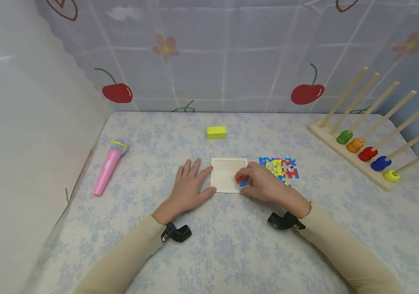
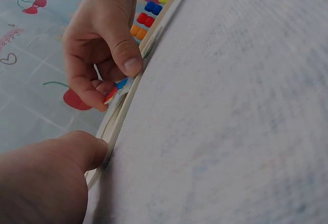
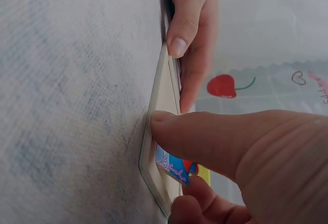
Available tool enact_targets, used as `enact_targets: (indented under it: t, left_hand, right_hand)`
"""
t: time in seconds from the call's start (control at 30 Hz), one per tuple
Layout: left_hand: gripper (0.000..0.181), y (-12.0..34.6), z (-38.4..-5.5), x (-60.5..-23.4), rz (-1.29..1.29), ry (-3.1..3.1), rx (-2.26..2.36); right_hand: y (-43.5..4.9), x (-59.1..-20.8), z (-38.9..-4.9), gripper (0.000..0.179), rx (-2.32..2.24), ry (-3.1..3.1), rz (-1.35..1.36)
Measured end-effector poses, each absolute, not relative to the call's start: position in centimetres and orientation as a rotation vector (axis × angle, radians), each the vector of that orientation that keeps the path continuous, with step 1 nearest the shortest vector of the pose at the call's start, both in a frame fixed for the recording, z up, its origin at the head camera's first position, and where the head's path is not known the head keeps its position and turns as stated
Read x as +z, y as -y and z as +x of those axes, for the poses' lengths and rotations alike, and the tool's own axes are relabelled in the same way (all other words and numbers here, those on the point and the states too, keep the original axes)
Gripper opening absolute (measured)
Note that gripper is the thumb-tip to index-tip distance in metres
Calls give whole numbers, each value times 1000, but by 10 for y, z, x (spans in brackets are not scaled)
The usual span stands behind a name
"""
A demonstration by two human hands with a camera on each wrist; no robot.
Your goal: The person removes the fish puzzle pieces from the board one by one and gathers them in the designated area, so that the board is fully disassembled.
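Observation:
A pale wooden puzzle tray [image 1: 225,174] with a raised rim lies on the table in the head view. My left hand [image 1: 189,191] lies with fingers spread, its thumb and index fingertips touching the tray's left edge. Over the tray's lower right corner, my right hand [image 1: 266,184] pinches a blue and red jigsaw piece [image 1: 241,183]. In the right wrist view that piece [image 3: 173,165] tilts inside the rim, partly hidden by the thumb. Just right of the tray lie several colourful jigsaw pieces [image 1: 276,165], some behind the right hand.
Behind the tray sits a yellow block [image 1: 216,132]. A pink toy microphone [image 1: 109,167] lies at the left. At the right stands a wooden peg stand [image 1: 352,157] with tall rods and coloured beads. A patterned curtain [image 1: 209,57] hangs beyond the table's back edge.

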State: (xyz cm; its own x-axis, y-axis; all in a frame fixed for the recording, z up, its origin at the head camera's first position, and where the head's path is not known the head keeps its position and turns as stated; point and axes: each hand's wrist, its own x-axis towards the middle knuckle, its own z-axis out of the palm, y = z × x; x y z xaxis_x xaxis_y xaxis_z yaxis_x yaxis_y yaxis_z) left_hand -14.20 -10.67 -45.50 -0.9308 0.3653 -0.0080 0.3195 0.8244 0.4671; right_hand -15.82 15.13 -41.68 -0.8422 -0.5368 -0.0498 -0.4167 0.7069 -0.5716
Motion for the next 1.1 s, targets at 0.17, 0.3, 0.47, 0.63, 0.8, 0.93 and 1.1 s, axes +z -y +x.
enact_targets:
  t: [0.17, 0.3, 0.47, 0.63, 0.8, 0.93, 1.1]
  left_hand:
    - [64, 107, -141, -454, 546, -2912, 730]
    - [64, 106, -141, -453, 541, -2907, 744]
    - [64, 106, -141, -454, 541, -2903, 742]
    - [65, 107, -141, -454, 544, -2908, 738]
    - [65, 107, -142, -455, 546, -2909, 743]
    - [65, 108, -141, -455, 550, -2909, 737]
    - [65, 107, -141, -455, 554, -2905, 743]
  right_hand:
    - [-152, -417, -159, 30, -844, -2671, -751]
    - [-153, -418, -159, 30, -849, -2650, -776]
    - [-153, -418, -160, 29, -858, -2632, -794]
    - [-152, -417, -161, 21, -871, -2632, -801]
    - [-153, -417, -161, 14, -915, -2618, -798]
    - [-154, -416, -162, 13, -925, -2612, -789]
    - [-160, -410, -163, 13, -914, -2636, -761]
